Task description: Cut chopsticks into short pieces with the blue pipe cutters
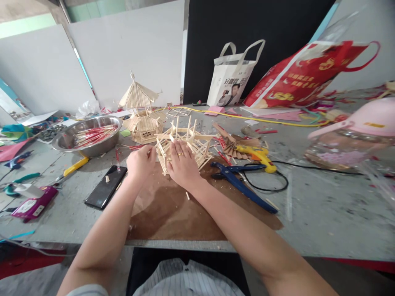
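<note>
In the head view, a wooden stick model (202, 152) with several upright posts lies on a brown sheet (173, 222). My right hand (183, 162), a ring on one finger, rests over its near left part, fingers straight along the sticks and thumb at the side. At the model's left edge is my left hand (140, 162), its fingers curled in a pinch; whatever is between the fingertips is too small to make out. Behind stands a pagoda model of sticks (138, 96) with a pointed roof. A loose stick piece (187, 196) lies near my right wrist.
Left are a black phone (105, 188), a metal bowl (106, 142) of red-tipped sticks and a purple power strip (35, 203). Right are blue cutters (243, 185), a yellow glue gun (256, 154) with its cable, and a pink-lidded jug (348, 135). Bags (233, 78) stand behind.
</note>
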{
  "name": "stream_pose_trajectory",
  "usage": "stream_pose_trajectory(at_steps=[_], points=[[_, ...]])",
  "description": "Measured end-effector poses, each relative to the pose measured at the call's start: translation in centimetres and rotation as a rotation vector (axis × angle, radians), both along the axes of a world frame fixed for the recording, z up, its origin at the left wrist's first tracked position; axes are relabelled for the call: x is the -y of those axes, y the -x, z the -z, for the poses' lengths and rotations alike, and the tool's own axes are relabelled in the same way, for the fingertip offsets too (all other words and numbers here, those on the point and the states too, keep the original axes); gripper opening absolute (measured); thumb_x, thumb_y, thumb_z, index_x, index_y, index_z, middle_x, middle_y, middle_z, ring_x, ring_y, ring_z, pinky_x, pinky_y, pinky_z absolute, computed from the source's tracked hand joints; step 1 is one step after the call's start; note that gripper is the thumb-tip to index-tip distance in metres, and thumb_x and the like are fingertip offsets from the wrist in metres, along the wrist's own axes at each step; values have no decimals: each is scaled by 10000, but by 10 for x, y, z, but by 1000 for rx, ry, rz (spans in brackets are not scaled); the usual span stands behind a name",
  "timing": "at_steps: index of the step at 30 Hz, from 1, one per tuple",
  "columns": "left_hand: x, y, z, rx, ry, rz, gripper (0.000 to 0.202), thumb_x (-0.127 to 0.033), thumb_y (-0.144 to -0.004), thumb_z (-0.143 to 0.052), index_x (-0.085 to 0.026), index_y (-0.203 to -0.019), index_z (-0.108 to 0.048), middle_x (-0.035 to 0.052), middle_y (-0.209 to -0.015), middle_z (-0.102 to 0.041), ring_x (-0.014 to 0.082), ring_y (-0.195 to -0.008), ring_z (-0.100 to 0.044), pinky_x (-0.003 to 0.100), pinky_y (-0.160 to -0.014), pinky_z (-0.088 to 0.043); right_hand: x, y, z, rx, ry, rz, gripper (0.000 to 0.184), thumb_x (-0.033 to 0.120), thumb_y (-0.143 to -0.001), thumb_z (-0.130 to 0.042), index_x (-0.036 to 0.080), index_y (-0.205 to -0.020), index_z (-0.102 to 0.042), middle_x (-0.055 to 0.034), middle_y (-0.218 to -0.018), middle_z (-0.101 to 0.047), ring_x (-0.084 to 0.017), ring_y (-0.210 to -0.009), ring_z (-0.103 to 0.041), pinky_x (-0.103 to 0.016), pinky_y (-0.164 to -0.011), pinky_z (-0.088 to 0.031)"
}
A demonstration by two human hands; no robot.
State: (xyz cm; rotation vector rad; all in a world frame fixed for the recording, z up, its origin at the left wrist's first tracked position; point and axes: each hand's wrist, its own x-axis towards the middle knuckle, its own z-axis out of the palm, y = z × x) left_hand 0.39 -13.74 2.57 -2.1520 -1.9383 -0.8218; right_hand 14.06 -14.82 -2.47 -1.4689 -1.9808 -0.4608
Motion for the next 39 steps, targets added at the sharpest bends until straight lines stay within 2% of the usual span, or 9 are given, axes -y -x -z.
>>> stream_pose_trajectory(at_steps=[4, 7, 9, 12, 16, 22, 31, 35, 39], points=[[-7, 15, -2, 0, 27, -90, 389, -430, -829, -325, -236, -940, -643, 55, -788, -685, 185, -767, -614, 248, -660, -395, 11, -20, -19, -7, -150, -159, 439, 240, -862, -299, 110, -1247, -465, -91, -1299, -469, -191, -1265, -305, -378, -1052, -217], [-16, 22, 4, -58, 117, -135, 351, -397, -816, -342, -259, -965, -629, 67, -862, -682, 213, -804, -611, 280, -668, -413, 8, -41, -27, -119, -246, -114, 419, 252, -854, -313, 88, -1192, -500, -118, -1212, -535, -192, -1194, -392, -364, -1016, -285], [-22, 25, 9, -99, 177, -142, 326, -359, -802, -355, -262, -973, -615, 78, -895, -674, 235, -820, -610, 305, -668, -426, -1, -56, -24, -209, -258, -40, 410, 265, -852, -321, 84, -1171, -504, -138, -1152, -566, -205, -1123, -452, -375, -974, -331], [-29, 28, 16, -155, 263, -129, 296, -303, -777, -370, -250, -944, -608, 101, -912, -663, 262, -834, -609, 339, -662, -441, -19, -72, -10, -316, -250, 39, 379, 278, -847, -341, 100, -1124, -529, -139, -1077, -603, -218, -1042, -504, -377, -919, -373], [-38, 31, 30, -219, 376, -109, 289, -270, -765, -381, -226, -932, -612, 128, -944, -650, 271, -864, -606, 353, -678, -454, -34, -81, 8, -353, -214, 27, 364, 289, -858, -338, 91, -1059, -568, -130, -1003, -639, -211, -966, -546, -338, -864, -403], [-50, 37, 50, -274, 461, -88, 306, -271, -765, -397, -191, -964, -616, 144, -982, -642, 267, -924, -596, 354, -735, -459, -37, -79, 15, -363, -193, -2, 362, 295, -880, -314, 125, -956, -624, -99, -868, -674, -211, -813, -585, -320, -753, -430], [-53, 38, 57, -287, 426, -92, 306, -252, -765, -385, -193, -964, -609, 131, -988, -630, 297, -923, -591, 401, -721, -468, -44, -82, 23, -388, -262, -46, 274, 275, -859, -361, 182, -924, -610, -88, -832, -665, -230, -799, -588, -356, -725, -435], [-49, 34, 53, -225, 286, -68, 310, -220, -767, -373, -213, -986, -593, 103, -1043, -599, 276, -930, -581, 387, -720, -461, -45, -82, 25, -366, -275, -70, 251, 178, -810, -379, 175, -918, -606, -84, -822, -665, -236, -787, -582, -365, -723, -440], [-39, 23, 47, -135, 135, 30, 323, -200, -777, -384, -242, -1041, -564, 65, -1091, -573, 213, -921, -578, 305, -715, -450, -46, -82, 27, -364, -285, -89, 273, 110, -759, -383, 165, -898, -612, -84, -804, -663, -231, -779, -578, -365, -740, -440]])
